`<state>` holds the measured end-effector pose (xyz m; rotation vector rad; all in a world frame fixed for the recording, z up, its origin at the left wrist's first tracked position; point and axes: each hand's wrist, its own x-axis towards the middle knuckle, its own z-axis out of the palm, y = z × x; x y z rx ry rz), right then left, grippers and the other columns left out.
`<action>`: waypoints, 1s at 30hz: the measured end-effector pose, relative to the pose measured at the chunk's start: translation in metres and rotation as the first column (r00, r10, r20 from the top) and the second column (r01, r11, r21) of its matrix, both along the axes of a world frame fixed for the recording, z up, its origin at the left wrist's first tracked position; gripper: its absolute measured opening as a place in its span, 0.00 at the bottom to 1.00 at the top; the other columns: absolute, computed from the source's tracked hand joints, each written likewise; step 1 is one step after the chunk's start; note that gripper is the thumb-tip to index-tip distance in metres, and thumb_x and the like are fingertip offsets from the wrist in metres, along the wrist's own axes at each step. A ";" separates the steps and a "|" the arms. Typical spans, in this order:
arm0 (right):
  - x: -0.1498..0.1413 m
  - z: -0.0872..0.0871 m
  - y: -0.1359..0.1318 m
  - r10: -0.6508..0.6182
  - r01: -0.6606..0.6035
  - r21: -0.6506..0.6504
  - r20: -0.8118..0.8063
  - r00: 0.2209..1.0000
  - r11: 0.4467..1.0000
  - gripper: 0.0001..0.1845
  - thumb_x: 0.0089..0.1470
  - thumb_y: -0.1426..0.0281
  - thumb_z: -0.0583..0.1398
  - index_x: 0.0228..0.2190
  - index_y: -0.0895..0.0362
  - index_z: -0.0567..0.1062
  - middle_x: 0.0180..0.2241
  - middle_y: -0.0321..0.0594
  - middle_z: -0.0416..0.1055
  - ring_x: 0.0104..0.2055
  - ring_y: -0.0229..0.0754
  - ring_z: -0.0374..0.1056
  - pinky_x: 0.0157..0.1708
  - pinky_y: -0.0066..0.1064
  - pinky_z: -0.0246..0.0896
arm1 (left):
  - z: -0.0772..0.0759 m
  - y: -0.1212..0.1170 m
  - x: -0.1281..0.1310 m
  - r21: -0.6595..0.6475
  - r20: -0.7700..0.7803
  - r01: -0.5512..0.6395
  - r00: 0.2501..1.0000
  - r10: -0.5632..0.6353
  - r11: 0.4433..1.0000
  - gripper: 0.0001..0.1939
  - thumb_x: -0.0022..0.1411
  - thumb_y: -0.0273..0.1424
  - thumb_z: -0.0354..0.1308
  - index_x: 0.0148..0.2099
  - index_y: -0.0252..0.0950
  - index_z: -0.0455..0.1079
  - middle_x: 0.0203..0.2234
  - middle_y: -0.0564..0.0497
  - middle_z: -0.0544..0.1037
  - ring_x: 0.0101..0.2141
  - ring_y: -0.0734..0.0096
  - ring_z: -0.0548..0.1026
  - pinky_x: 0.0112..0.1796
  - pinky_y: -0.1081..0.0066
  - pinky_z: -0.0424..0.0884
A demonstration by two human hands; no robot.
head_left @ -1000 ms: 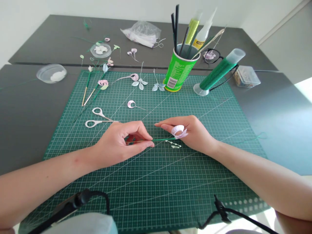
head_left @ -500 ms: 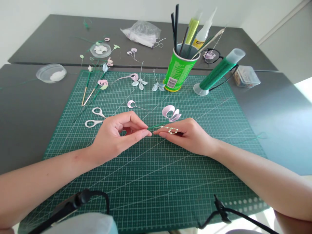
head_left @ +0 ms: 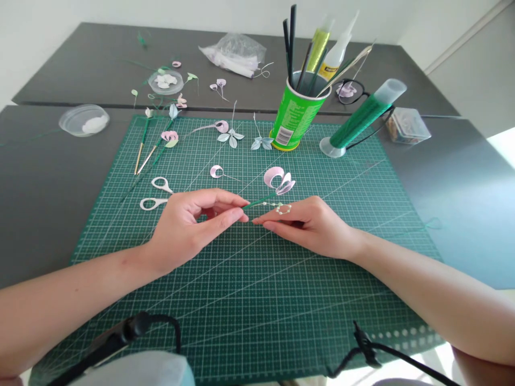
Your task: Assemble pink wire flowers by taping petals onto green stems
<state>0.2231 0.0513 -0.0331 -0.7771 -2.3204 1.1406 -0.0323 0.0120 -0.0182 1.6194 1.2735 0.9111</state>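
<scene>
My left hand (head_left: 189, 225) and my right hand (head_left: 308, 225) meet fingertip to fingertip over the green cutting mat (head_left: 257, 279). Both pinch a thin green wire stem (head_left: 259, 202) that rises to the right and ends in a pale pink paper flower (head_left: 278, 179). A small sprig of white beads (head_left: 281, 207) lies against my right fingers beside the stem. White-handled scissors (head_left: 157, 194) lie on the mat just left of my left hand.
A green cup (head_left: 295, 110) of tools and glue bottles stands at the mat's far edge. Next to it a green tube (head_left: 358, 120) leans. Finished paper flowers (head_left: 231, 134) and stems (head_left: 148, 145) lie at the back left, with two clear lids (head_left: 82, 119). A plastic bag (head_left: 235, 53) lies further back.
The flower stem swung up from lying under my right hand to pointing away to the right. Both hands shifted slightly further from me, fingertips staying together on the stem.
</scene>
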 end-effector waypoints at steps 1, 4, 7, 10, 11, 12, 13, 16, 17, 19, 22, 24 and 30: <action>0.000 0.000 0.000 0.004 -0.004 0.006 0.001 1.000 1.000 0.16 0.69 0.68 0.61 0.47 0.64 0.86 0.24 0.39 0.80 0.18 0.30 0.60 0.19 0.24 0.55 | 0.000 0.000 0.000 0.006 -0.009 -0.005 1.000 0.005 1.000 0.08 0.66 0.34 0.66 0.45 0.39 0.84 0.32 0.52 0.88 0.30 0.70 0.84 0.30 0.74 0.79; 0.000 0.000 0.000 0.005 -0.005 0.017 0.014 1.000 1.000 0.16 0.69 0.68 0.61 0.47 0.63 0.86 0.26 0.39 0.81 0.19 0.30 0.62 0.20 0.24 0.56 | 0.000 0.001 0.001 0.027 -0.038 -0.014 0.999 0.015 1.000 0.07 0.65 0.34 0.67 0.44 0.40 0.85 0.31 0.53 0.88 0.29 0.70 0.83 0.29 0.74 0.78; 0.000 -0.001 0.000 0.007 -0.008 0.025 0.024 1.000 1.000 0.15 0.69 0.68 0.61 0.47 0.61 0.86 0.26 0.37 0.81 0.20 0.30 0.63 0.21 0.24 0.57 | 0.001 0.003 0.002 0.040 -0.059 -0.030 0.998 0.032 0.999 0.06 0.64 0.35 0.69 0.40 0.41 0.86 0.31 0.53 0.88 0.28 0.71 0.82 0.29 0.74 0.76; 0.000 -0.001 0.000 0.019 -0.019 0.029 0.019 1.000 0.999 0.15 0.69 0.69 0.61 0.47 0.61 0.86 0.27 0.37 0.82 0.20 0.30 0.63 0.22 0.24 0.58 | 0.001 0.004 0.002 0.030 -0.068 -0.045 0.997 0.046 0.999 0.06 0.63 0.37 0.71 0.40 0.42 0.86 0.31 0.54 0.88 0.28 0.71 0.81 0.30 0.74 0.77; 0.000 -0.001 0.000 0.024 -0.024 0.029 0.018 1.000 0.999 0.15 0.69 0.70 0.60 0.47 0.61 0.86 0.26 0.37 0.82 0.20 0.30 0.63 0.21 0.23 0.58 | 0.001 0.005 0.002 0.026 -0.069 -0.045 0.997 0.047 0.999 0.07 0.63 0.37 0.71 0.41 0.42 0.86 0.31 0.54 0.88 0.28 0.72 0.81 0.30 0.74 0.77; 0.000 -0.001 0.000 0.030 -0.030 0.030 0.018 0.999 0.999 0.15 0.69 0.70 0.60 0.47 0.62 0.86 0.26 0.37 0.81 0.19 0.30 0.63 0.21 0.23 0.57 | 0.001 0.005 0.002 0.022 -0.068 -0.045 0.997 0.046 0.999 0.07 0.63 0.37 0.71 0.41 0.42 0.86 0.31 0.54 0.87 0.28 0.72 0.81 0.30 0.75 0.77; 0.000 -0.001 0.000 0.039 -0.040 0.034 0.020 0.999 0.999 0.15 0.69 0.70 0.60 0.48 0.62 0.86 0.25 0.36 0.80 0.19 0.30 0.63 0.21 0.23 0.57 | 0.001 0.005 0.002 0.019 -0.070 -0.046 0.996 0.047 0.999 0.07 0.63 0.37 0.71 0.41 0.42 0.86 0.31 0.54 0.87 0.28 0.72 0.81 0.29 0.75 0.77; 0.000 0.000 0.000 0.080 -0.081 0.053 0.015 0.997 0.995 0.16 0.69 0.71 0.60 0.50 0.63 0.84 0.24 0.36 0.79 0.19 0.30 0.63 0.22 0.23 0.58 | 0.001 0.005 0.002 0.010 -0.070 -0.048 0.996 0.049 0.999 0.05 0.62 0.36 0.72 0.40 0.43 0.86 0.29 0.55 0.86 0.26 0.73 0.79 0.28 0.75 0.75; 0.001 0.000 0.000 0.096 -0.096 0.059 0.009 0.995 0.994 0.16 0.69 0.71 0.60 0.51 0.63 0.84 0.23 0.35 0.78 0.19 0.29 0.62 0.21 0.22 0.57 | 0.001 0.005 0.003 0.008 -0.069 -0.048 0.996 0.049 0.999 0.05 0.61 0.36 0.72 0.40 0.42 0.85 0.28 0.55 0.86 0.26 0.73 0.79 0.27 0.75 0.75; 0.001 0.000 -0.001 0.120 -0.119 0.074 -0.001 0.993 0.990 0.16 0.69 0.71 0.60 0.52 0.64 0.84 0.21 0.33 0.74 0.18 0.29 0.60 0.21 0.22 0.56 | 0.002 0.005 0.003 0.009 -0.069 -0.048 0.996 0.049 0.999 0.05 0.61 0.36 0.72 0.39 0.42 0.85 0.28 0.55 0.85 0.25 0.73 0.78 0.27 0.75 0.74; 0.001 0.000 -0.001 0.133 -0.133 0.091 0.002 0.991 0.987 0.16 0.69 0.70 0.60 0.52 0.64 0.83 0.20 0.31 0.72 0.18 0.29 0.60 0.21 0.22 0.56 | 0.002 0.005 0.002 0.009 -0.074 -0.051 0.996 0.051 0.999 0.06 0.62 0.36 0.72 0.41 0.43 0.86 0.27 0.55 0.85 0.26 0.73 0.78 0.27 0.75 0.74; 0.000 0.000 -0.001 0.128 -0.127 0.086 0.002 0.992 0.988 0.16 0.70 0.70 0.60 0.52 0.64 0.83 0.19 0.31 0.72 0.18 0.29 0.60 0.21 0.22 0.56 | 0.001 0.005 0.002 0.000 -0.078 -0.049 0.996 0.049 0.999 0.07 0.62 0.36 0.72 0.42 0.44 0.86 0.27 0.56 0.85 0.26 0.74 0.78 0.28 0.76 0.75; 0.001 -0.001 -0.001 0.106 -0.106 0.056 0.007 0.994 0.993 0.15 0.70 0.71 0.60 0.51 0.63 0.83 0.22 0.33 0.76 0.18 0.29 0.61 0.20 0.23 0.56 | 0.001 0.006 0.002 0.004 -0.082 -0.035 0.996 0.035 0.999 0.05 0.63 0.35 0.71 0.41 0.44 0.86 0.31 0.55 0.87 0.26 0.74 0.78 0.28 0.76 0.75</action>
